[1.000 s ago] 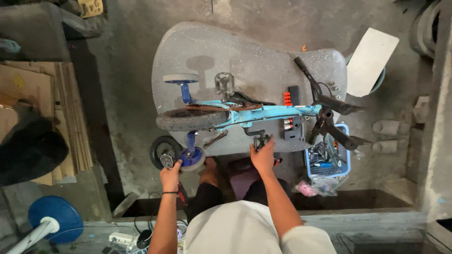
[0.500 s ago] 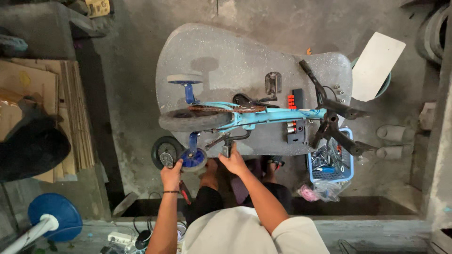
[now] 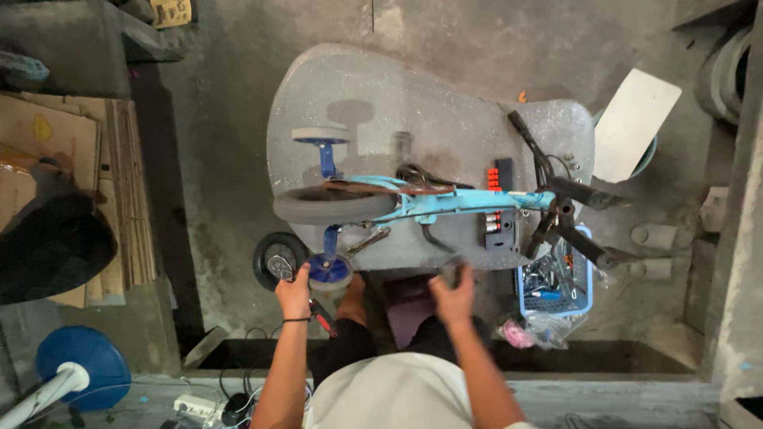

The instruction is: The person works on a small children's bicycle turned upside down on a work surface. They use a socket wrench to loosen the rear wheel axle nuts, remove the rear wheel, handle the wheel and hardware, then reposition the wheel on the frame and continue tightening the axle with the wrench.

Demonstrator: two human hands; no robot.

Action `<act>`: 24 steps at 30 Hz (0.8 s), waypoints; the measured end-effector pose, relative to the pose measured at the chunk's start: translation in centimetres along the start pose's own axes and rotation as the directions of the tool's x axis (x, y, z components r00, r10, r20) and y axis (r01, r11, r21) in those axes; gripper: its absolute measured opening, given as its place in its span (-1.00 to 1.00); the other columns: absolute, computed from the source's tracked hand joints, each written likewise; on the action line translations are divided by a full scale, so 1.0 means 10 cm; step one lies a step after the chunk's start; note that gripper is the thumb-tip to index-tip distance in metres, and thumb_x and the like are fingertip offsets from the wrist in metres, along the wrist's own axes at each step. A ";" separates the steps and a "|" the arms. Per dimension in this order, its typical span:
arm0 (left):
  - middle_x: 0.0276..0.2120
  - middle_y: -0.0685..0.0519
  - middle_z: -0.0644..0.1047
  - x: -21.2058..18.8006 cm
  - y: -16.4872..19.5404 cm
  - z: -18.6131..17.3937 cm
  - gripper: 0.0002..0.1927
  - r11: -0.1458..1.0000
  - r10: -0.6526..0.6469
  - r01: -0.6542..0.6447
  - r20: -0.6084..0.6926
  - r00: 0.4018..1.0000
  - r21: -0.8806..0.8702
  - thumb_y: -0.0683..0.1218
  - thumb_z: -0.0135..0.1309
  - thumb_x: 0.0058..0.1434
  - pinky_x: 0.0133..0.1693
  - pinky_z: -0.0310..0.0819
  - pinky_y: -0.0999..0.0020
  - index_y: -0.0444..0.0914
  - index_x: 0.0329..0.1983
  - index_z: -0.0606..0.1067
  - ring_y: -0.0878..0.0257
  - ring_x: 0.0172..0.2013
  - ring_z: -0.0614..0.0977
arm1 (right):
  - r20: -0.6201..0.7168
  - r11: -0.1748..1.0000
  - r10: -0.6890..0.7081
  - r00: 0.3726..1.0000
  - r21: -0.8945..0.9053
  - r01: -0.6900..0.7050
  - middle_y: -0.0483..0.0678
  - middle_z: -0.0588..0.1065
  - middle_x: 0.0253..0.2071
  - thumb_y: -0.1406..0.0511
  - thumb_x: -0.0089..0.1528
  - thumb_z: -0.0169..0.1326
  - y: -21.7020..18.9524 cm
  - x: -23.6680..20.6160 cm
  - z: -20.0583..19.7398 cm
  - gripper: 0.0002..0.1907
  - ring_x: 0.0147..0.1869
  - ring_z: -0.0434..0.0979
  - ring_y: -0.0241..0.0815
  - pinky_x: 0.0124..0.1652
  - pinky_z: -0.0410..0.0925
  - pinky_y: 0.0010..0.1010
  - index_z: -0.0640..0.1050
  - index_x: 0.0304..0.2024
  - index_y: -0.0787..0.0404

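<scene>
A: Right hand dropped back off the pedal, fingers blurred, grip unclear.

B: Left hand grips the small wheel. Blue bike lies straight ahead, crosswise on the table.

We see flattened brown cardboard boxes stacked at the far left, one face bearing a small yellow mark; a yellowish printed carton sits at the top edge, and a clear plastic bag with something pink lies beside the blue basket
</scene>
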State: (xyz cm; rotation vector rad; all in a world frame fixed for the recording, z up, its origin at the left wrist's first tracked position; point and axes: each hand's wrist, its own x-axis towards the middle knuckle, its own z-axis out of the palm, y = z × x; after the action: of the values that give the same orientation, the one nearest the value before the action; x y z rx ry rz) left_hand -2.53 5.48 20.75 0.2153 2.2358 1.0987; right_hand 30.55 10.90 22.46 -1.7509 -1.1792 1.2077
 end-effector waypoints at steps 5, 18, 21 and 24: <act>-0.36 0.12 0.62 0.05 0.00 0.02 -0.66 0.999 0.015 -0.014 -0.011 1.000 0.050 0.01 0.34 0.14 -0.27 0.47 0.32 -0.38 -0.25 0.60 0.36 -0.37 0.54 | 0.336 0.975 0.135 0.932 -0.212 -0.065 0.24 0.48 0.17 0.17 0.19 0.27 -0.05 0.11 0.95 -0.28 0.28 0.45 0.17 0.22 0.28 -0.09 0.34 0.31 0.30; -0.43 0.11 0.58 0.05 -0.06 0.00 -0.67 0.999 -0.009 0.009 0.003 1.000 0.040 0.00 0.31 0.17 -0.33 0.43 0.34 -0.41 -0.30 0.60 0.37 -0.41 0.49 | -0.062 0.892 0.198 0.978 -0.401 -0.206 0.28 0.55 -0.02 0.11 0.03 0.29 0.39 0.54 -0.03 -0.23 0.10 0.56 0.32 0.05 0.40 -0.02 0.39 0.22 0.26; -0.42 0.12 0.57 0.05 -0.11 -0.02 -0.67 1.000 -0.015 0.015 0.018 1.000 0.001 -0.01 0.32 0.18 -0.34 0.41 0.34 -0.42 -0.30 0.59 0.39 -0.41 0.48 | -0.057 0.916 0.180 0.982 -0.354 -0.188 0.29 0.55 -0.02 0.10 -0.01 0.29 0.41 0.60 0.07 -0.20 0.08 0.57 0.32 0.05 0.40 -0.03 0.37 0.22 0.28; -0.44 0.15 0.55 0.05 -0.15 -0.02 -0.68 0.999 -0.027 0.028 0.021 0.999 -0.033 -0.01 0.32 0.19 -0.36 0.38 0.37 -0.39 -0.33 0.58 0.41 -0.42 0.45 | -0.061 0.914 0.104 0.993 -0.387 -0.120 0.34 0.51 0.00 0.11 0.00 0.33 0.42 0.62 0.05 -0.14 0.09 0.52 0.36 0.02 0.38 -0.01 0.31 0.25 0.33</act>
State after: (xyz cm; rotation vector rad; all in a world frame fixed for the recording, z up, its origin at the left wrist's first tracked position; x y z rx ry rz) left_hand -2.82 4.61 19.49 0.1806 2.1943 1.1134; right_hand 32.28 15.25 16.62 -2.1512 -1.3839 1.0457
